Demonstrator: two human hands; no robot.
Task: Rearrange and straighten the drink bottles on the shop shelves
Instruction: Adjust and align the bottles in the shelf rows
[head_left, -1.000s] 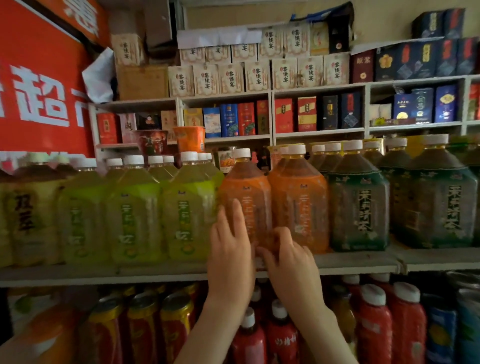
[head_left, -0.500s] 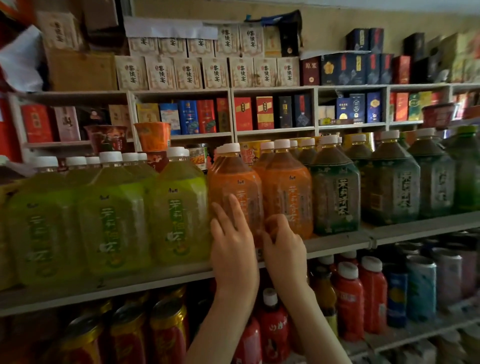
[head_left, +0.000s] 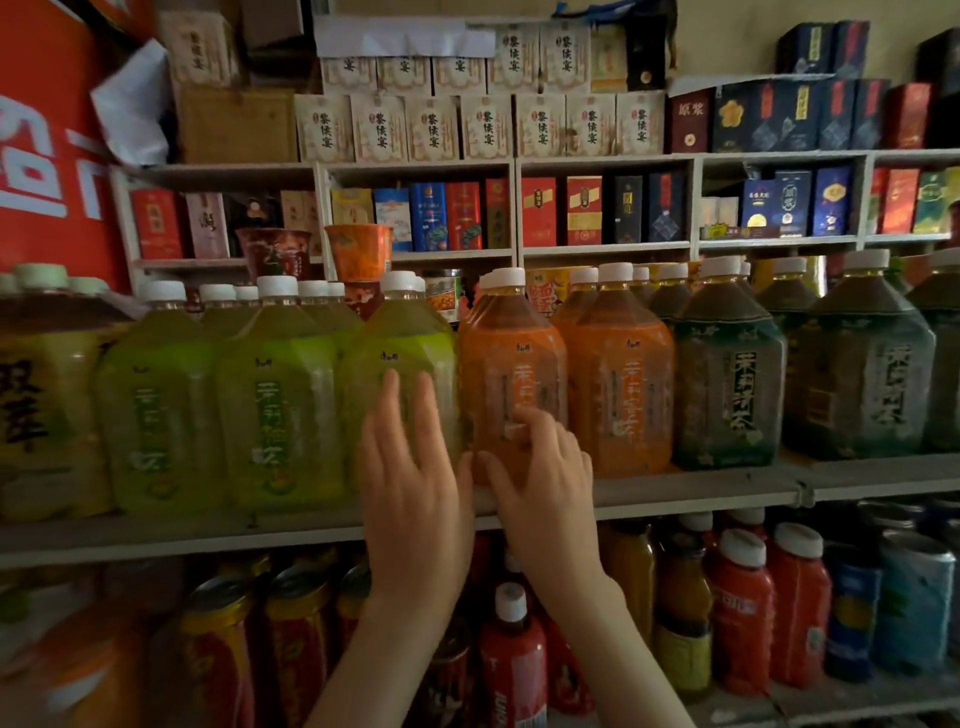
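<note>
Both hands are up at the grey shelf (head_left: 701, 486) of big tea bottles. The left hand (head_left: 415, 499) lies spread, fingers on the green bottle (head_left: 400, 374). The right hand (head_left: 545, 483), fingers curled, seems to grip the orange bottle (head_left: 511, 384) beside it.

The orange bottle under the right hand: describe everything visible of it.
The orange bottle is a large clear plastic jug of amber drink with a white screw cap and an orange label bearing pale vertical characters. It stands upright at the shelf's front edge, between a green bottle and another orange one. The right hand rests curled on its lower front.
</note>
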